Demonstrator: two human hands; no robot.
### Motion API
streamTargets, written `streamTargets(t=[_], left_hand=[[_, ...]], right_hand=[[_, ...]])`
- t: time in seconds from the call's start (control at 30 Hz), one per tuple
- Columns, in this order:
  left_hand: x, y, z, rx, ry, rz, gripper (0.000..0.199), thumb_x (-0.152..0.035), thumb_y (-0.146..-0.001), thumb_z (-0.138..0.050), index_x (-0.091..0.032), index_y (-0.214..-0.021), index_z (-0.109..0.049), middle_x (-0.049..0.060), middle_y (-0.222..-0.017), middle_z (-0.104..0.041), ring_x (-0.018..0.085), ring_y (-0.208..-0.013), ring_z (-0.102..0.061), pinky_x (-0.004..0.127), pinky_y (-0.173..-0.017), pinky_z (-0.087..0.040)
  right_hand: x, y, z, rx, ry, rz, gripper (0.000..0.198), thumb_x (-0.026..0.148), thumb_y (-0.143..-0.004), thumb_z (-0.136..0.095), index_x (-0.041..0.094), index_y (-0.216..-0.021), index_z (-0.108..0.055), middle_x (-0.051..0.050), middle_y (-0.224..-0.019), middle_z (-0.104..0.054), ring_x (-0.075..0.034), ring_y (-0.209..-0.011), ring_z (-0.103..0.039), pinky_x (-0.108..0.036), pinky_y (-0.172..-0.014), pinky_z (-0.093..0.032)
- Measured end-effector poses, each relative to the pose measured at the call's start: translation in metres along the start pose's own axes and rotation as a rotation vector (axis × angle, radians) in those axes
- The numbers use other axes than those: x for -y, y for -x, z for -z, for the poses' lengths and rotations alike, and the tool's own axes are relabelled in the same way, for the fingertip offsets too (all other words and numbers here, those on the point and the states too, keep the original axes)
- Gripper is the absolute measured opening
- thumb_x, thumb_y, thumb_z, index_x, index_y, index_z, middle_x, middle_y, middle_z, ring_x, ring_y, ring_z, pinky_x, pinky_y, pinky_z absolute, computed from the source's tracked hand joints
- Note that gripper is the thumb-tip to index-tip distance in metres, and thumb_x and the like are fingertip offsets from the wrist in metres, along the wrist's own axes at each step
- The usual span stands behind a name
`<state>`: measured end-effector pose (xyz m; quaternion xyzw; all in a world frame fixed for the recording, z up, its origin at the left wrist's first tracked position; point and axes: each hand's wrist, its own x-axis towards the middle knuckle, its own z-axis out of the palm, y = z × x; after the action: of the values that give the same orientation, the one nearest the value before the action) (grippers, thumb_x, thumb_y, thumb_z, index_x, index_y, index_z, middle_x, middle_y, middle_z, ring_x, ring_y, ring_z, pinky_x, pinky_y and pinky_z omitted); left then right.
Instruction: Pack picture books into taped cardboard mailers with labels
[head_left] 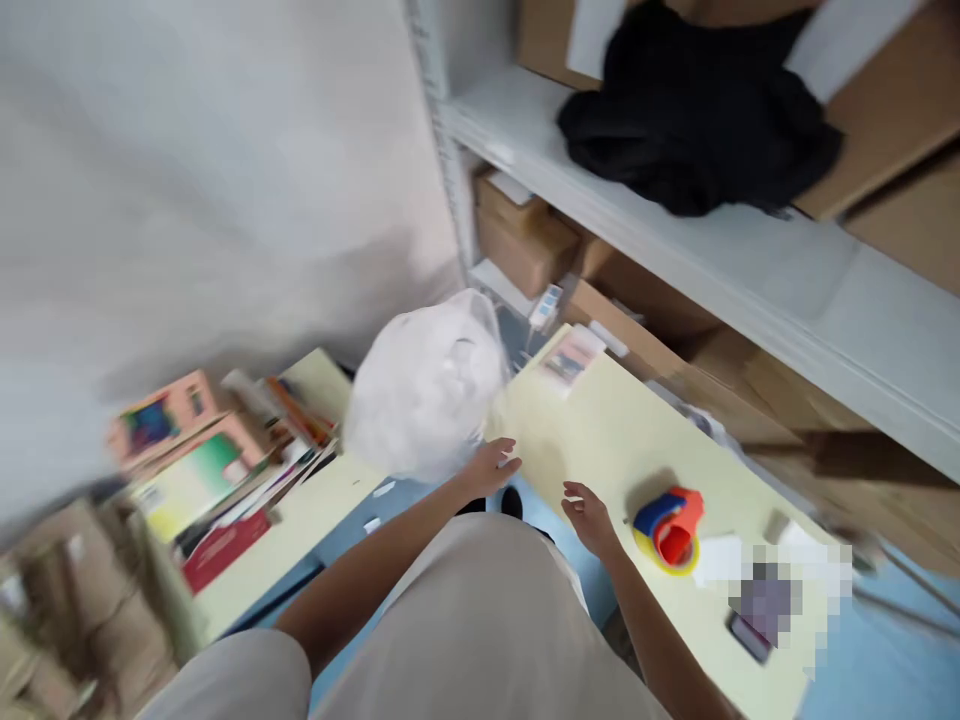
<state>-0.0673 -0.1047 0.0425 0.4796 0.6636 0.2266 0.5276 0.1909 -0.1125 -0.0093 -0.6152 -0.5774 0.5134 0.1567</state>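
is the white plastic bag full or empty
Full: the white plastic bag bulges round and puffed between the two tables. The left hand is at its lower edge; blur hides what is inside.

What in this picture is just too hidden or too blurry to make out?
Head view:
- White plastic bag: contents hidden by its cloudy film.
- Books on the left table: covers unreadable, motion blur.
- Item on the yellow table: pixelated.
- Left hand: touching the bag or only near it, unclear.
- Right hand: open, empty.
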Motion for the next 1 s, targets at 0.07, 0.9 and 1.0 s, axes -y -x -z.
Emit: streamTargets(t=[0.07,0.9,1.0], left_hand=[[0.01,0.031,-0.004,-0.133,0.073,0.011,0.042,-0.039,-0.079,-0.057,-0.019,-0.116,-0.058,0.011,-0.114,-0.065,0.023,-0.096,-0.064,0.036,-0.084,-0.05],[0.267,0.426,0.038,-1.458,0.675,0.586,0.04,-0.042,-0.071,-0.065,-0.015,-0.1,-0.066,0.014,-0.108,-0.068,0.027,-0.097,-0.065,0.038,-0.083,-0.051],[0.32,0.459,0.071,-1.577,0.886,0.609,0.041,-0.04,-0.073,-0.067,-0.014,-0.104,-0.064,0.013,-0.104,-0.069,0.027,-0.1,-0.064,0.037,-0.084,-0.051]], right_hand=[[0.0,-0.012,0.003,0.084,0.021,0.055,0.038,0.041,-0.071,-0.057,0.019,-0.102,-0.063,-0.009,-0.094,-0.068,-0.017,-0.068,-0.066,-0.035,-0.07,-0.054],[0.193,0.129,-0.376,1.177,0.442,0.764,0.025,0.024,-0.076,-0.056,0.02,-0.099,-0.065,-0.005,-0.093,-0.071,-0.016,-0.076,-0.066,-0.032,-0.074,-0.053],[0.203,0.158,-0.454,1.182,0.531,0.781,0.026,0.021,-0.074,-0.06,0.021,-0.099,-0.066,-0.007,-0.101,-0.07,-0.019,-0.086,-0.067,-0.035,-0.082,-0.052]])
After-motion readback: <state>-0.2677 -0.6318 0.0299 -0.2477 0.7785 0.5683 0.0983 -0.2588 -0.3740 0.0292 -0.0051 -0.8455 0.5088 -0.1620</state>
